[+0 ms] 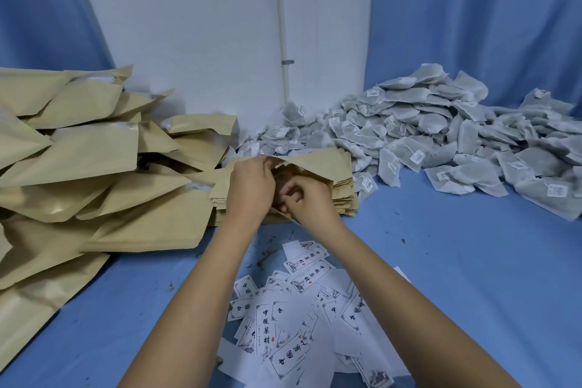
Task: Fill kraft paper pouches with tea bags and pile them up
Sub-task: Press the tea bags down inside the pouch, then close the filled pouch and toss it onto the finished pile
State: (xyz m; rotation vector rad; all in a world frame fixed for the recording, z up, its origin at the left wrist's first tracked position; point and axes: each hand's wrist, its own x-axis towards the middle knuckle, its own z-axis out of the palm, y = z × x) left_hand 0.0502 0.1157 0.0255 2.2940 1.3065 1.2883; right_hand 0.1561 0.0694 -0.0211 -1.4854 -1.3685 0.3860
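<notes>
**A:** What lies closest?

**B:** Loose paper labels (pixel 299 324) at six o'clock. They are flat white rectangles with black print and thin borders, strewn between two bare forearms on the blue cloth (pixel 472 261).

**A:** And the biggest thing?

**B:** The pile of filled pouches (pixel 78 167), from seven to ten o'clock. They are tan kraft paper, puffed and creased, with pointed corners, and some mouths show a pale lining. Next is the heap of tea bags (pixel 441 135), from one to three o'clock. These are soft grey-white mesh pillows with strings and small white tags.

**A:** At the centre?

**B:** A squared stack of flat pouches (pixel 345 198), just beside the pile at its three o'clock edge. One pouch (pixel 315 164) sits on top, its mouth gaping toward the camera.

**A:** The hands?

**B:** The left hand (pixel 250 187) pinches the pouch's upper lip and holds it raised. The right hand (pixel 310 201) is in the mouth with its fingers curled. I cannot tell whether they hold anything.
</notes>
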